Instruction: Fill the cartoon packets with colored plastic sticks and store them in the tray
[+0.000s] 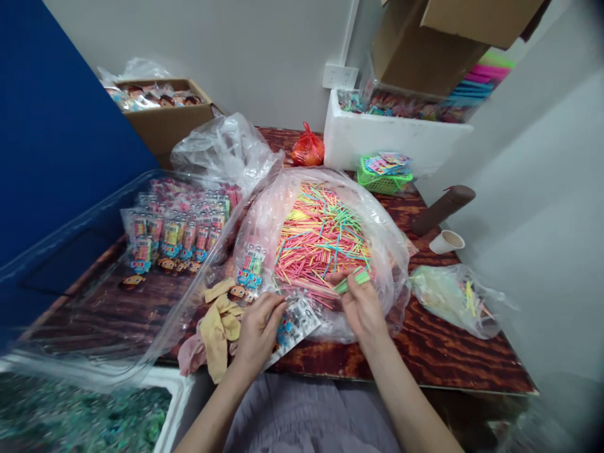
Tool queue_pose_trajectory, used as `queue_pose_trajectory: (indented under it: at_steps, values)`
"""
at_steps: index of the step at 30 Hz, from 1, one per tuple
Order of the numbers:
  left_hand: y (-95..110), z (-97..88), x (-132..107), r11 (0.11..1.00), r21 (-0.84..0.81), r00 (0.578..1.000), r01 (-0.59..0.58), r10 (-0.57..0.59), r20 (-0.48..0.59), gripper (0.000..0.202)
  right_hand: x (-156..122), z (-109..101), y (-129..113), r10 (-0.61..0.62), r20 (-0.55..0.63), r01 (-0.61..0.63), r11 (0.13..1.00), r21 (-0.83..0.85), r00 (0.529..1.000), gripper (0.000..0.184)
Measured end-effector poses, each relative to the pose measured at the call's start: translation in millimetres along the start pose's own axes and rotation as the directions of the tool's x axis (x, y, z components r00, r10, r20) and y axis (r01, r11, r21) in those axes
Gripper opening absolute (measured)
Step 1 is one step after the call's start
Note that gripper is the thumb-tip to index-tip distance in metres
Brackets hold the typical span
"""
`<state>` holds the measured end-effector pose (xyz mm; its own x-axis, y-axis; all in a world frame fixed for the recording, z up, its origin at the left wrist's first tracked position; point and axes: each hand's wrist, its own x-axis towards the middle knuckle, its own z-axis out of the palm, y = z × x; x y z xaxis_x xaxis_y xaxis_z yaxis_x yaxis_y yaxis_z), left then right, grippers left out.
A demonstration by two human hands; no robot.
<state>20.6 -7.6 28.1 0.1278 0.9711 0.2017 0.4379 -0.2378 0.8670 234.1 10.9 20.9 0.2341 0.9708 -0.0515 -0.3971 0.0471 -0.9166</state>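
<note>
My right hand (362, 308) is closed around a small bundle of light green sticks (353, 282), at the near edge of a heap of thin coloured sticks (325, 239). The heap is mostly pink, with yellow, green and blue among it, inside a large clear plastic bag (394, 264) with its mouth spread wide. My left hand (258, 328) pinches a printed plastic packet (302, 321) at the table's front edge; its fingers cover part of the packet. Just beyond that hand lie filled packets (251, 267) with cartoon heads. Yellow gloves (219, 333) lie left of the hand.
Rows of filled packets (177, 229) lie at left, behind a clear plastic sheet (189, 292). Behind stand a cardboard box (165, 126), a red bag (308, 150), a green basket (384, 182) and a white foam box (391, 135). A brown flask (441, 211) and paper cup (446, 242) stand right.
</note>
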Motion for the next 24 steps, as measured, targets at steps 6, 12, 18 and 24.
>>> queue_pose_trajectory:
  at_steps: [6,12,18,24]
  values:
    - [7,8.8,1,0.995,-0.084,0.998,0.053,-0.051,0.027,0.025,14,57,-25,0.104,0.175,-0.130,0.980,0.148,0.979,0.018]
    - [1,9.2,-2,0.978,-0.176,0.994,0.110,-0.106,0.033,0.023,-6,61,-18,0.190,0.172,-0.191,0.982,-0.016,0.966,0.021]
    - [5,7.1,-1,0.961,-0.256,0.993,0.108,-0.115,-0.012,0.021,-21,63,-27,0.197,0.322,-0.111,0.958,-0.265,0.926,0.021]
    - [4,-3.0,-5,0.899,-0.366,0.963,0.243,-0.269,-0.023,0.024,-36,76,-28,-0.040,0.304,0.178,0.880,-0.441,0.952,0.014]
